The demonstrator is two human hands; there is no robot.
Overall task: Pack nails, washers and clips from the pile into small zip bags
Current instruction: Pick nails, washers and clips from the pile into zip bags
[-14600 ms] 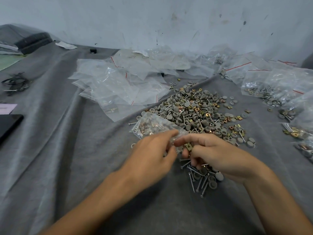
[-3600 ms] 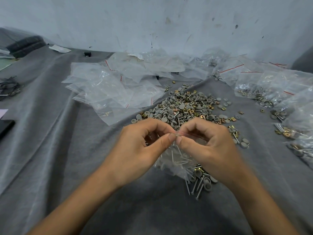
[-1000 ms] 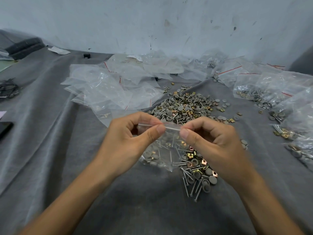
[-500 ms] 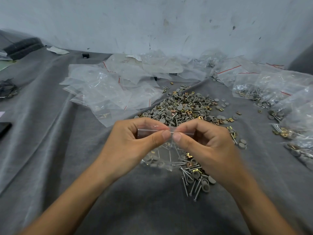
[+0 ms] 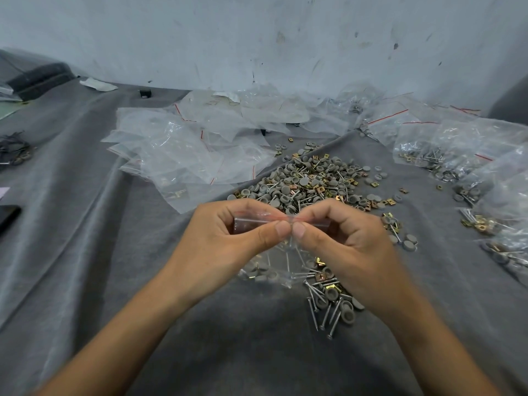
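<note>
A small clear zip bag [image 5: 275, 261] hangs upright between my hands, with grey washers, nails and brass clips in its bottom. My left hand [image 5: 225, 238] and my right hand [image 5: 343, 241] both pinch its red-lined top strip, thumbs nearly touching at the middle. Behind the hands lies the big pile [image 5: 311, 181] of grey washers, nails and gold clips on the grey cloth. A smaller heap of nails and washers [image 5: 331, 304] lies just below my right hand.
Empty zip bags [image 5: 183, 150] are strewn at the back left of the pile. Filled bags [image 5: 457, 155] lie along the right side. A dark phone [image 5: 8, 218] sits at the left edge, a black wire bundle [image 5: 14, 150] farther back. A wall stands behind.
Both hands have stayed on the bag's top strip; over the last second my right thumb slid left along it until it met my left thumb. The bag hangs as before.
</note>
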